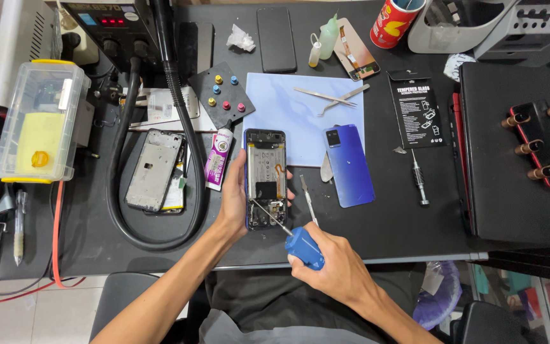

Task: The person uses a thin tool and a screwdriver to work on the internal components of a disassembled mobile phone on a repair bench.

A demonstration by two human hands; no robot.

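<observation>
1. Opened phone [265,178] lies near the front edge of the dark work mat [389,216], its top end overlapping the pale blue pad [288,108]. Long axis runs front-to-back: camera end points away from the person, bottom end toward them.
2. Progress, judged: back cover already off. The blue back cover [349,164] lies face-up just right of the phone, apart from it. Internals exposed, inner plates look still in place, so screw work seems mid-way, bottom end in hand.
3. Blue-handled screwdriver [294,239]: tip rests at the phone's lower end, shaft angled up-left.
4. Right hand [335,271] is wrapped around the screwdriver handle.
5. Left hand [233,197] clamps the phone's left edge, thumb curled onto the lower edge.
6. Outward: loose metal tool [308,200] just right of the phone; tweezers [332,97] on the pad; second bare frame [154,169] well left, inside the black hose loop [119,191].
</observation>
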